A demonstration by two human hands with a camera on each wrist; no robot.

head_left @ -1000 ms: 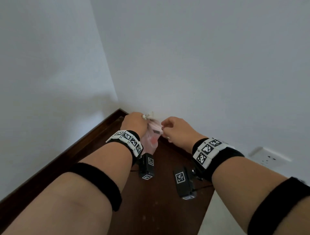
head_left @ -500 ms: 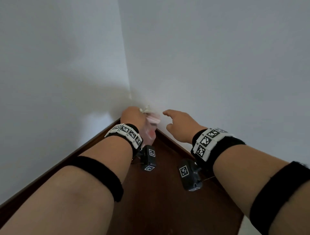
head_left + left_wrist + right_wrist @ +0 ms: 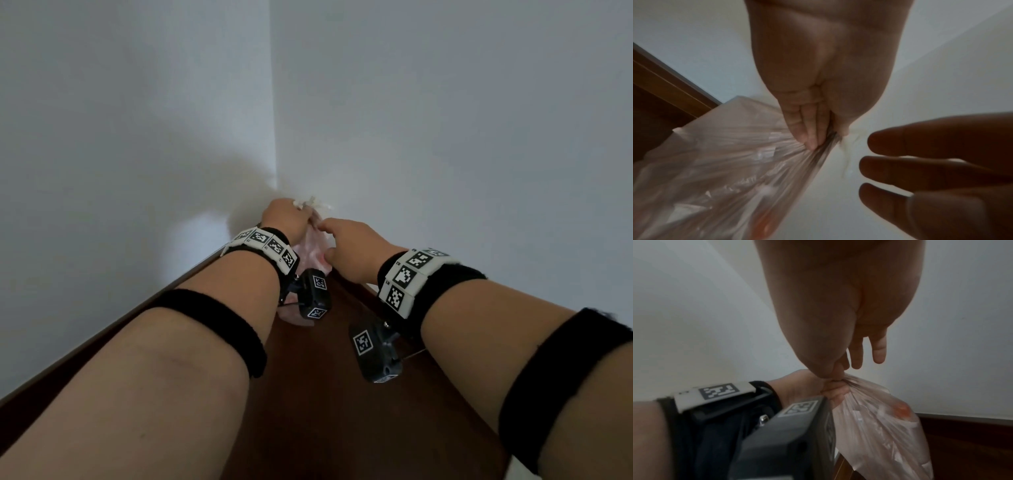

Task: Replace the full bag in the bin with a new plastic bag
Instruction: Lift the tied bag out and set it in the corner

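Observation:
A translucent pinkish plastic bag (image 3: pixel 317 253) with rubbish inside hangs in the air in front of the wall corner. My left hand (image 3: pixel 286 216) grips its bunched neck; the left wrist view shows my left hand (image 3: pixel 826 134) with fingers and thumb clamped round the gathered plastic of the bag (image 3: pixel 725 162). My right hand (image 3: pixel 330 238) sits just to the right of the neck with fingers loosely spread. In the left wrist view my right hand (image 3: pixel 885 193) stays a short gap away from the plastic. The right wrist view shows my right hand (image 3: pixel 840 368) above the bag (image 3: pixel 879 426) and my left hand (image 3: pixel 830 391). No bin is in view.
Two white walls (image 3: pixel 445 137) meet in a corner right behind the bag. A dark brown skirting board (image 3: pixel 191 274) runs along their foot, and a dark wooden floor (image 3: pixel 325 411) lies under my arms.
My right hand held the bag's top a second ago, drew away with fingers spread, and now hovers close to the neck again. Both hands and the bag moved nearer the corner.

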